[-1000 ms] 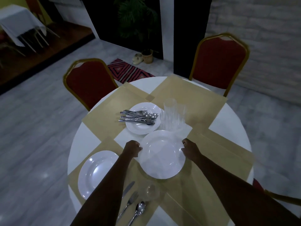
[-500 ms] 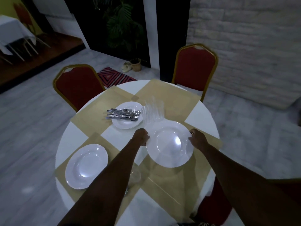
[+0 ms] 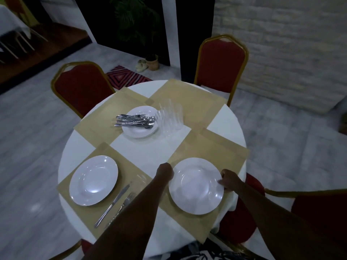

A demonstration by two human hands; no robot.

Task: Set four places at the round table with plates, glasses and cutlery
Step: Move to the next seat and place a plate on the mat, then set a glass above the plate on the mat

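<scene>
Both hands hold one white plate [image 3: 196,185] over the near right beige placemat [image 3: 221,149]: my left hand [image 3: 165,172] grips its left rim, my right hand [image 3: 228,180] its right rim. Whether it touches the mat I cannot tell. A second plate [image 3: 93,180] lies on the near left placemat, with a knife [image 3: 112,205] and fork [image 3: 122,207] to its right; my left forearm hides what lies beyond them. Further back, loose cutlery [image 3: 134,121] is piled on stacked plates [image 3: 139,131], with clear glasses [image 3: 170,117] beside them.
The round table [image 3: 78,143] has a white cloth and four placemats. Red chairs stand at the back left [image 3: 80,89], back right [image 3: 221,62] and near right [image 3: 319,209], the last close to my right arm. A rug and potted plant lie beyond.
Both hands have carried the plate from near the middle of the table toward me and to the right, onto the near right placemat. My view has shifted right.
</scene>
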